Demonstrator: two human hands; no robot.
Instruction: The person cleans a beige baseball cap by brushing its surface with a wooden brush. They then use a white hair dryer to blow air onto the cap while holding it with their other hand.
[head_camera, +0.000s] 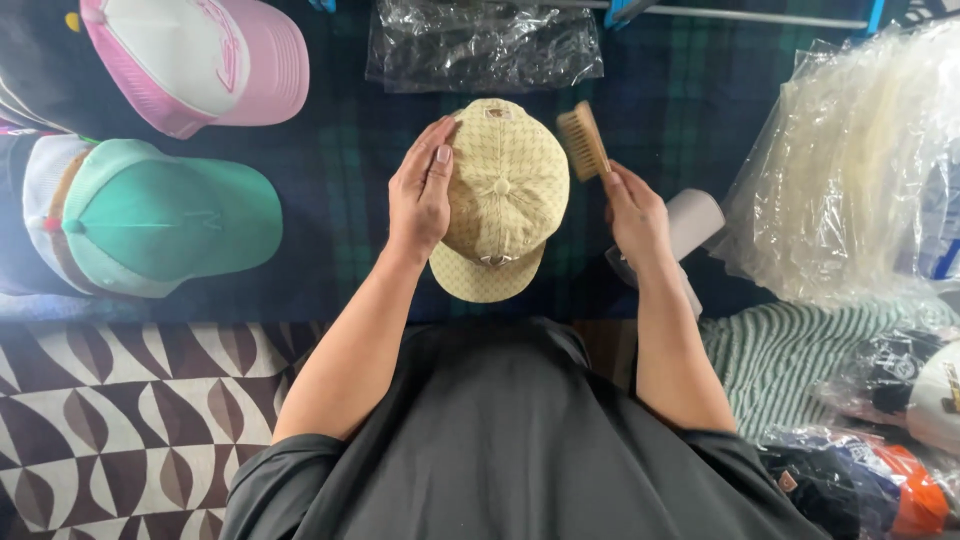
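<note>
Two hands at work: left hand lay flat, fingers together, on beige patterned fabric cap, centre of dark plaid cloth; right hand pinched wooden bristle brush just right of cap. Risk: light hold, cap could slide under brushing.

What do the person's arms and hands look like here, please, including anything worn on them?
Both forearms are bare. The left hand and right hand wear no gloves, and no rings, watch or bracelet are visible. The dark grey top has loose short sleeves ending at about the elbows. The left hand's fingernails look short and unpainted.
</note>
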